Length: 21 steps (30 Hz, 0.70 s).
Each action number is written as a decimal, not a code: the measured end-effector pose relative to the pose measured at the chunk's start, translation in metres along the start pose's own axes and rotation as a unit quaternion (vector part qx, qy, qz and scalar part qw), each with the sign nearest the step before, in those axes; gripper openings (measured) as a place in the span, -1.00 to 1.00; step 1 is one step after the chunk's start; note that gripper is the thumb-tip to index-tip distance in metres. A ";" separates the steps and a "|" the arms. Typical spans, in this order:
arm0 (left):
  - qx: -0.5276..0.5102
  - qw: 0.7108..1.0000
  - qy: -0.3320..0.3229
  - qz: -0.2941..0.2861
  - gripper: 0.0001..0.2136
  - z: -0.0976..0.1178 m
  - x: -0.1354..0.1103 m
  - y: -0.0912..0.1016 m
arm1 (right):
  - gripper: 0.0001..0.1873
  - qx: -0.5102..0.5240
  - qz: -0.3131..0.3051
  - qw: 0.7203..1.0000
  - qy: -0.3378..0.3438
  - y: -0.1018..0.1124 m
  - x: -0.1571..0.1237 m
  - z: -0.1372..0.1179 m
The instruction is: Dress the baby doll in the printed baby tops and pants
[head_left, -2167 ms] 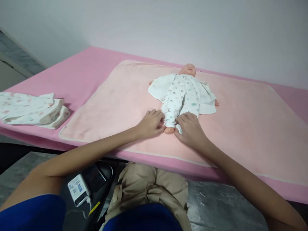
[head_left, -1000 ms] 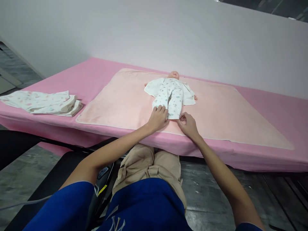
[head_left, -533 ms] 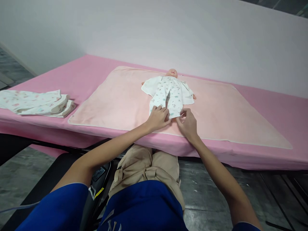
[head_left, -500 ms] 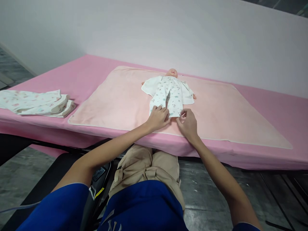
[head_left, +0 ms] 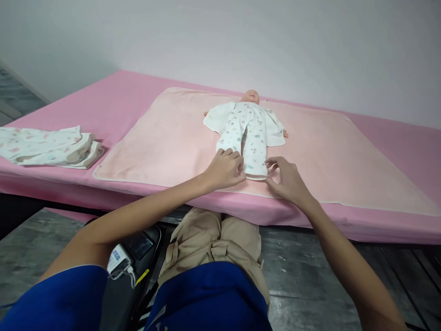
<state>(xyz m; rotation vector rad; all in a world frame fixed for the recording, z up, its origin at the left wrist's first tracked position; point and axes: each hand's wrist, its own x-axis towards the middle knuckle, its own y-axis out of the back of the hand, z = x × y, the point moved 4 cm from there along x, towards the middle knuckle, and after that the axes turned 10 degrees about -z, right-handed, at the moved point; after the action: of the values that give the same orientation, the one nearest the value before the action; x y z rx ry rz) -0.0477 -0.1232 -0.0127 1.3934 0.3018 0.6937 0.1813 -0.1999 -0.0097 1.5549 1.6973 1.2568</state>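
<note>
An uneven tug could twist the trousers [head_left: 255,138] on the doll [head_left: 251,97]. The right hand [head_left: 288,179] seems to pinch one hem's edge; whether the left hand [head_left: 225,170] grips the other leg, I cannot tell. Counted: two hands, one doll, one pair of trousers, one blanket [head_left: 327,156] beneath, one clothes pile [head_left: 48,146] on one desk [head_left: 106,105].

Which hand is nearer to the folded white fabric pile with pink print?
Left. The left hand is right of the pile, apart from it; the right hand is farther right, by the white printed trouser hem.
</note>
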 end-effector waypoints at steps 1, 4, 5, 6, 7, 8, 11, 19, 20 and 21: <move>-0.003 1.000 -0.002 0.002 -0.83 -0.011 -0.002 0.004 | -0.57 0.006 -0.006 1.000 -0.001 0.004 -0.001 0.006; -0.009 0.999 0.030 0.041 -0.77 -0.066 0.004 0.014 | -0.62 -0.002 0.012 1.000 -0.021 0.012 0.011 0.038; -0.009 0.997 0.050 0.059 -0.75 -0.090 0.012 0.014 | -0.64 -0.014 0.020 0.999 -0.024 0.012 0.022 0.052; -0.012 0.995 0.066 0.071 -0.72 -0.115 0.022 0.012 | -0.65 -0.026 0.023 0.999 -0.021 0.010 0.036 0.066; -0.019 0.995 0.071 0.074 -0.70 -0.137 0.035 0.007 | -0.66 -0.036 0.019 0.999 -0.012 0.006 0.052 0.079; -0.029 0.995 0.062 0.066 -0.68 -0.157 0.049 0.000 | -0.66 -0.043 0.010 0.999 0.002 0.001 0.070 0.091; -0.072 0.997 -0.012 0.008 -0.66 -0.188 0.089 -0.027 | -0.64 -0.033 -0.039 0.997 0.061 -0.020 0.121 0.115; -0.106 0.994 0.005 -0.011 -0.72 -0.189 0.096 -0.039 | -0.77 -0.015 -0.054 0.997 0.044 -0.034 0.145 0.128; -0.103 0.994 0.026 -0.010 -0.71 -0.191 0.094 -0.036 | -0.77 -0.015 -0.061 0.997 0.036 -0.034 0.143 0.127; -0.101 0.994 0.044 -0.013 -0.72 -0.192 0.093 -0.034 | -0.77 -0.016 -0.066 0.997 0.029 -0.033 0.142 0.126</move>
<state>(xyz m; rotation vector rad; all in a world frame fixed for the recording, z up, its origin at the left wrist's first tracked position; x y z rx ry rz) -0.0791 0.0850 -0.0612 1.1658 0.3099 0.7437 0.2425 -0.0255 -0.0644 1.3755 1.7759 1.2666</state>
